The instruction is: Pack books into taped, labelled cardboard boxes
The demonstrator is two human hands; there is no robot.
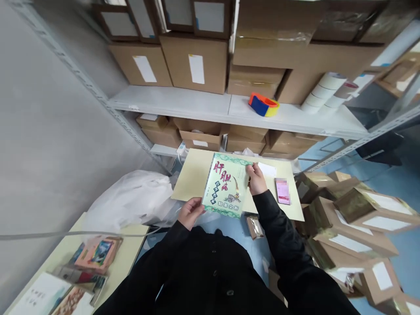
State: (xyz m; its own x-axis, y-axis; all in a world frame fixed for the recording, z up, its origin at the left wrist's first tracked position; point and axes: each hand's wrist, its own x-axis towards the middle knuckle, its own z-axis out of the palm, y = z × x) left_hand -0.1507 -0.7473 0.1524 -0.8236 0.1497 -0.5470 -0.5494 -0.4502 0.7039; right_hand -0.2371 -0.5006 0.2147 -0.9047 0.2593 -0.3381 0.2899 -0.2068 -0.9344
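I hold a pale green book [226, 186] with red characters on its cover over a cream table [193, 175]. My left hand [190, 211] grips its lower left corner, fingers curled under the edge. My right hand [256, 179] pinches its upper right edge. Both arms are in black sleeves. A white slip [267, 169] and a pink booklet [282, 191] lie on the table just right of my right hand.
Metal shelving [229, 111] holds cardboard boxes, white tape rolls [328, 92] and a red-blue-yellow tape dispenser [263, 104]. Labelled boxes [354, 227] are stacked on the floor at right. A white plastic bag [131, 197] sits left; more books [95, 256] lie on a table lower left.
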